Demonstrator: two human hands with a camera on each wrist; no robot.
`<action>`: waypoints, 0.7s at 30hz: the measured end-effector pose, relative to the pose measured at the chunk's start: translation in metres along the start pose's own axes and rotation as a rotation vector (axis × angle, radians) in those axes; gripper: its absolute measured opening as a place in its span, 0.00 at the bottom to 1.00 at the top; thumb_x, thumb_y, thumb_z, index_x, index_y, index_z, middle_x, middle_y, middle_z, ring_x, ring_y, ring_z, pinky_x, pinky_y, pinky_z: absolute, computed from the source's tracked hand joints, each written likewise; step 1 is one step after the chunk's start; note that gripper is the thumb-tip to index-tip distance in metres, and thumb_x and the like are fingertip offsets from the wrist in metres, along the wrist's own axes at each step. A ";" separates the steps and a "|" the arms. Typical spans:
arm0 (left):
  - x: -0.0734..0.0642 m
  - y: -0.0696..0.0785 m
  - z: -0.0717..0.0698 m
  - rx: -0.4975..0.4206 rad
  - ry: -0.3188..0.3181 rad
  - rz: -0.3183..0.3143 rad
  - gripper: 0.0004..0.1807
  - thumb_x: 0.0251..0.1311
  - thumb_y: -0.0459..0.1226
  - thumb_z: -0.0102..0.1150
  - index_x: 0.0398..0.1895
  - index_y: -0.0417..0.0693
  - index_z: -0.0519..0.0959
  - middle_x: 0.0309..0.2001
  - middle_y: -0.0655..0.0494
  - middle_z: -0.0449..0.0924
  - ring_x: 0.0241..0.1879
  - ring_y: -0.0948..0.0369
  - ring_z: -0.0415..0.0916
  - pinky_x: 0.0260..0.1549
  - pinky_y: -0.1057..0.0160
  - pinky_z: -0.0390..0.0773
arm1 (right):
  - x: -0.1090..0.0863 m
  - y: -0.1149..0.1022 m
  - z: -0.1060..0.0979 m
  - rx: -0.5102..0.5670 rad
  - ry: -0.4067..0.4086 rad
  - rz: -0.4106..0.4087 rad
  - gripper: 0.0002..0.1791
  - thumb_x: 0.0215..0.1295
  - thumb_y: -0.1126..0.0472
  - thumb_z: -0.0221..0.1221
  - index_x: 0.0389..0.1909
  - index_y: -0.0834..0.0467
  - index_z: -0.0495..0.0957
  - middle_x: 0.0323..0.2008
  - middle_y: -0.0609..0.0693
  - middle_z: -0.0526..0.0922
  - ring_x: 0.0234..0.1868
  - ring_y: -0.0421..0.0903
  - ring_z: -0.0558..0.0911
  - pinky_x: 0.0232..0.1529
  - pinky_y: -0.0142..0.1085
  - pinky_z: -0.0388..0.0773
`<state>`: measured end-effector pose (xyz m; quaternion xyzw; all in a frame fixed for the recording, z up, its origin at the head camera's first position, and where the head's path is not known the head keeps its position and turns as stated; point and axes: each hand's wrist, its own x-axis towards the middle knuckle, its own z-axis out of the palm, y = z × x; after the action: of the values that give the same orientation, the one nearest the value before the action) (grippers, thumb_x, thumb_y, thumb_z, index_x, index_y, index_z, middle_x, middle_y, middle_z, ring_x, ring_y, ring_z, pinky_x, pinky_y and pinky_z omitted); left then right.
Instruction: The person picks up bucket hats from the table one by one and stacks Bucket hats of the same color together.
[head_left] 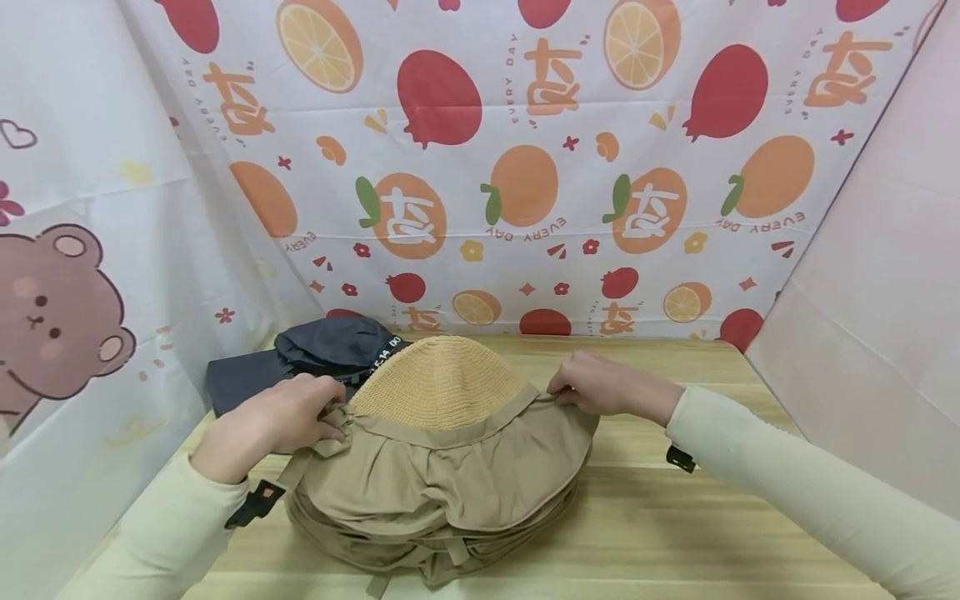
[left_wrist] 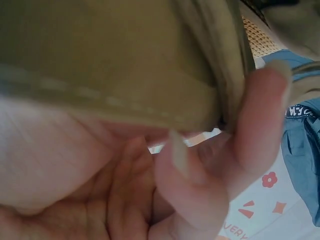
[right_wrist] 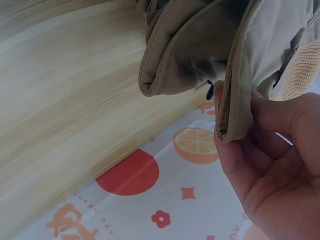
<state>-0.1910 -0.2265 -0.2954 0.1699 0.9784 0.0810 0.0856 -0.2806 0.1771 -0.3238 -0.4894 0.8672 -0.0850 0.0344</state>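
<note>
A khaki cloth sun hat (head_left: 457, 479) lies over the table in several layered, gathered folds. A tan woven straw crown (head_left: 442, 379) rises behind its upper band; whether the two are one piece I cannot tell. At the left end of the band, my left hand (head_left: 288, 412) grips the cloth, and in the left wrist view its fingers (left_wrist: 262, 115) curl at the stitched edge. My right hand (head_left: 592, 383) pinches the right end; the right wrist view shows thumb and fingers on either side of the folded rim (right_wrist: 237, 100). The underside is hidden.
Behind my left hand lie a dark navy cap (head_left: 333, 340) with white lettering on its band and a flat dark piece (head_left: 247, 379). The wood-grain table (head_left: 675, 517) meets a fruit-print cloth (head_left: 517, 275) at the back. Pale cloth hangs along both sides.
</note>
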 end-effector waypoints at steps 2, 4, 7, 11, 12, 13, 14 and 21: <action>0.000 0.000 0.000 0.002 -0.014 -0.007 0.10 0.59 0.39 0.74 0.39 0.47 0.83 0.26 0.57 0.71 0.26 0.61 0.66 0.27 0.61 0.65 | 0.000 0.000 0.001 0.007 0.000 -0.001 0.16 0.67 0.71 0.64 0.20 0.56 0.78 0.18 0.39 0.68 0.23 0.32 0.63 0.26 0.25 0.62; 0.001 0.000 0.000 0.010 -0.031 -0.013 0.08 0.59 0.39 0.73 0.38 0.48 0.84 0.25 0.57 0.70 0.26 0.61 0.66 0.27 0.62 0.65 | 0.001 0.001 0.003 0.011 0.002 -0.005 0.16 0.67 0.71 0.64 0.19 0.56 0.77 0.18 0.39 0.67 0.23 0.32 0.63 0.26 0.25 0.62; 0.002 -0.001 -0.001 0.018 -0.045 -0.019 0.06 0.59 0.39 0.74 0.35 0.50 0.85 0.23 0.58 0.68 0.26 0.61 0.65 0.27 0.62 0.64 | 0.002 0.001 0.004 0.013 0.007 -0.007 0.17 0.67 0.71 0.64 0.19 0.56 0.76 0.18 0.39 0.66 0.23 0.33 0.62 0.26 0.25 0.61; 0.006 -0.003 -0.001 0.021 -0.050 -0.019 0.07 0.58 0.39 0.74 0.37 0.49 0.86 0.23 0.58 0.70 0.26 0.61 0.66 0.28 0.62 0.66 | 0.004 0.001 0.005 0.008 0.015 0.011 0.18 0.67 0.72 0.64 0.18 0.56 0.76 0.19 0.39 0.67 0.22 0.33 0.62 0.25 0.25 0.61; 0.007 -0.004 -0.001 0.020 -0.054 -0.022 0.08 0.58 0.39 0.74 0.38 0.48 0.87 0.24 0.58 0.71 0.27 0.61 0.67 0.29 0.61 0.67 | 0.004 0.002 0.005 0.005 0.017 0.015 0.18 0.67 0.72 0.64 0.18 0.55 0.76 0.19 0.39 0.67 0.22 0.33 0.62 0.25 0.25 0.61; 0.008 -0.005 -0.001 0.019 -0.058 -0.026 0.09 0.58 0.39 0.74 0.40 0.47 0.87 0.25 0.58 0.73 0.28 0.61 0.68 0.29 0.61 0.69 | 0.005 0.002 0.006 0.003 0.018 0.019 0.18 0.67 0.72 0.64 0.18 0.55 0.76 0.19 0.39 0.67 0.22 0.33 0.62 0.25 0.25 0.61; 0.009 -0.006 -0.001 0.019 -0.063 -0.029 0.11 0.58 0.39 0.74 0.42 0.45 0.87 0.27 0.57 0.75 0.29 0.60 0.70 0.30 0.60 0.70 | 0.006 0.002 0.007 0.000 0.019 0.023 0.18 0.67 0.72 0.64 0.18 0.55 0.76 0.19 0.39 0.67 0.22 0.33 0.62 0.25 0.25 0.61; 0.016 -0.013 0.000 0.022 -0.077 -0.029 0.19 0.59 0.39 0.74 0.50 0.38 0.85 0.39 0.51 0.84 0.36 0.58 0.78 0.36 0.55 0.79 | 0.009 0.007 0.013 0.005 0.017 0.042 0.20 0.66 0.74 0.63 0.16 0.57 0.72 0.18 0.40 0.62 0.22 0.34 0.61 0.25 0.25 0.61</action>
<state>-0.2102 -0.2330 -0.3006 0.1595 0.9776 0.0624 0.1225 -0.2889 0.1713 -0.3374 -0.4705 0.8773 -0.0905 0.0302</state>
